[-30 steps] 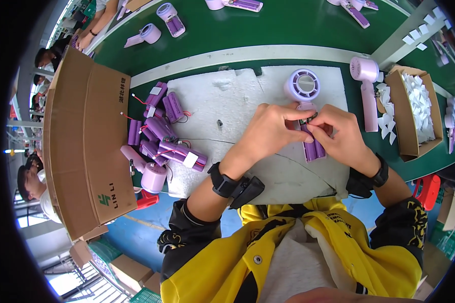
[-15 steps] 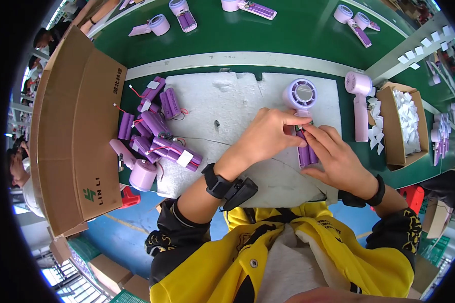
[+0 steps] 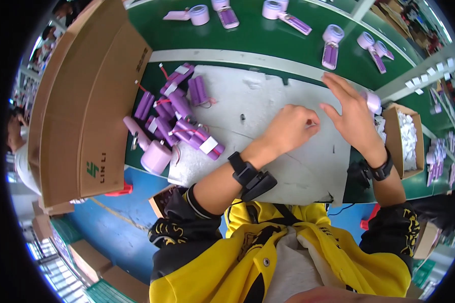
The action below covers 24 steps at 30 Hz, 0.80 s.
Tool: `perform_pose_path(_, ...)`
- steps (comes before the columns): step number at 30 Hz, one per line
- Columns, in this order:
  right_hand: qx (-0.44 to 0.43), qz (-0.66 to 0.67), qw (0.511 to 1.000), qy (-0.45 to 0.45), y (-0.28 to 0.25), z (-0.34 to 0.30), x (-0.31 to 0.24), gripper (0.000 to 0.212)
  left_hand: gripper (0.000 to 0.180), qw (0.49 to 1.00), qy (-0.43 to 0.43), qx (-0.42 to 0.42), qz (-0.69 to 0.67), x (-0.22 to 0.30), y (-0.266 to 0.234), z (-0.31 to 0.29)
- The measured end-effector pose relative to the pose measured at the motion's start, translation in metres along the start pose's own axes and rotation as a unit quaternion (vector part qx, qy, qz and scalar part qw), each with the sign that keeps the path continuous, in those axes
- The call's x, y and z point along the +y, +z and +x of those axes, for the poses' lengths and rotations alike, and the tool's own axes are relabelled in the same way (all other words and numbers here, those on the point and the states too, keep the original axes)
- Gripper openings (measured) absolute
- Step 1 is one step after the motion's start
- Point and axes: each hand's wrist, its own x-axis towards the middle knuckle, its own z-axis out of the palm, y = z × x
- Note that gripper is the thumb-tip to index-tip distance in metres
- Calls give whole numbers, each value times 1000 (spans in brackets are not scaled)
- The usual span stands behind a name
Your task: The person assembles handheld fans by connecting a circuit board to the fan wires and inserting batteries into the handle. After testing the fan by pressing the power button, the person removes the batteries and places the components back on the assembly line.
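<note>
My left hand (image 3: 293, 127) hovers over the white foam board (image 3: 247, 101), its fingers curled in and nothing showing between them. To its right, my right hand (image 3: 353, 117) is raised with the fingers stretched out, touching nothing that I can see. Just beyond its fingertips, a lilac handheld fan (image 3: 331, 48) lies on the green surface, its handle uncovered to show purple battery cells. Another lilac fan (image 3: 372, 102) is partly hidden behind my right hand. On the board's left side lies a heap of purple battery packs (image 3: 179, 108) with red wires and white patches.
A tall cardboard box (image 3: 91, 111) stands at the left. Near it lies a pink fan (image 3: 155, 157). At the right, a small carton (image 3: 408, 139) holds white pieces. Several fans lie on the green surface (image 3: 258, 43) beyond a pale rail (image 3: 227, 56).
Both hands have let go of the fan with battery cells; it now lies beyond the rail. My right hand has moved up and opened, and my left has drawn away. The view has shifted.
</note>
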Motion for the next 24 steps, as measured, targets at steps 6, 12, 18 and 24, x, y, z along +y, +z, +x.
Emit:
perform_pose_path(6,-212,100,971,-56,-3,64,-38,40,23,990,33,-137,10,3,2,1)
perform_pose_path(12,-339,96,916,-194,60,134,-80,44,30,993,87,17,74,-11,24,-5)
perform_pose_path(18,-276,21,910,-309,126,162,-91,49,33,985,-47,-163,-23,6,18,1)
perform_pose_path(24,-284,-4,912,-295,123,166,-93,43,28,998,19,-57,-29,-5,36,-8)
